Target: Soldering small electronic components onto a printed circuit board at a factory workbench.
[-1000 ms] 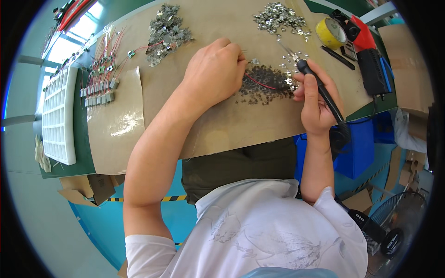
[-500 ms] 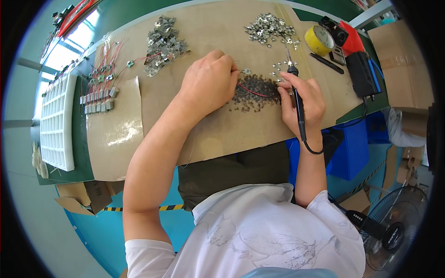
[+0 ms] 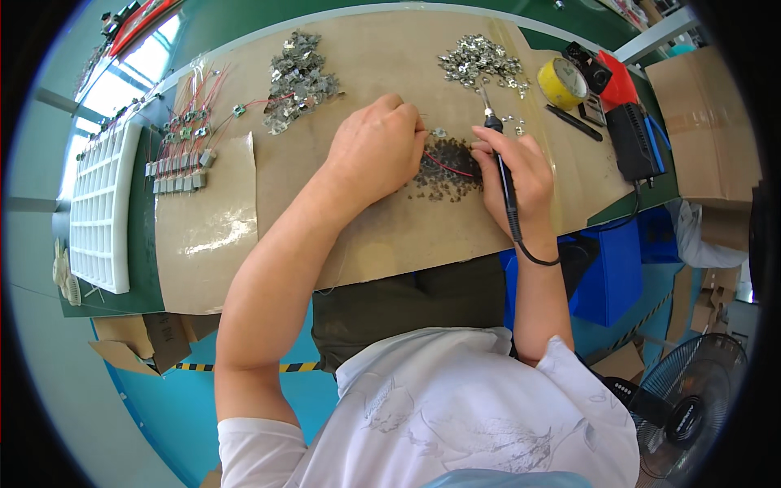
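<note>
My left hand point(image 3: 376, 148) is closed in a pinch, with a thin red wire point(image 3: 449, 167) running out from its fingers over a pile of small dark parts point(image 3: 457, 154). What else those fingertips hold is hidden. To the right, my right hand point(image 3: 521, 172) grips a soldering iron point(image 3: 504, 185) by its black handle, its metal tip pointing away from me, towards a heap of small shiny metal pieces point(image 3: 478, 58). The fingertips of this hand are at the right side of the dark pile. A few loose shiny pieces lie near the iron.
A pile of grey metal plates point(image 3: 294, 77) lies far left of centre. Wired small blocks point(image 3: 179, 175) and a white compartment tray point(image 3: 99, 211) are at the left. Yellow tape point(image 3: 561, 83), a black pen-like tool point(image 3: 574, 122) and a black box point(image 3: 634, 140) sit right. A fan point(image 3: 687, 415) stands lower right.
My right hand and the soldering iron have moved left, closer to my left hand. My left hand keeps its pinch on the red wire, and the whole view has shifted slightly.
</note>
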The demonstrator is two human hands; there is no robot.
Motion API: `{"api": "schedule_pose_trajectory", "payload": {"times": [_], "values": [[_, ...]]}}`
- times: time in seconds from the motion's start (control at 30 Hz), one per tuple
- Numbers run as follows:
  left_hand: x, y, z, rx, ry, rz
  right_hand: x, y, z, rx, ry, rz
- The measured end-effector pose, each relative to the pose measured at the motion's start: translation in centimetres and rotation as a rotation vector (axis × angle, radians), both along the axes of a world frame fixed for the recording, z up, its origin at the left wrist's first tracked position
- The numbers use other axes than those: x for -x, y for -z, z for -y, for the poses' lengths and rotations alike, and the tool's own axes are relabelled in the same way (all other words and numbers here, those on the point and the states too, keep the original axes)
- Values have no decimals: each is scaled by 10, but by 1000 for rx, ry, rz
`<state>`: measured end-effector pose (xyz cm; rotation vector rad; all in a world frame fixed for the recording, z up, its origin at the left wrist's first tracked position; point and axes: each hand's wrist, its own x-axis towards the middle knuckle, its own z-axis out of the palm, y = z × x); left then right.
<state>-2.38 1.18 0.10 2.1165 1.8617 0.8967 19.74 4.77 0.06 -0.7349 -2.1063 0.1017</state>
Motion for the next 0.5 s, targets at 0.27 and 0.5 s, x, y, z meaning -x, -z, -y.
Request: {"api": "schedule_pose_trajectory", "payload": {"times": [0.27, 0.5], "values": [[-1, 0, -1, 1, 8, -5, -14, -4, 6, 20, 3, -12], [-1, 0, 0, 13, 5, 2, -8, 1, -2, 17, -22, 13]]}}
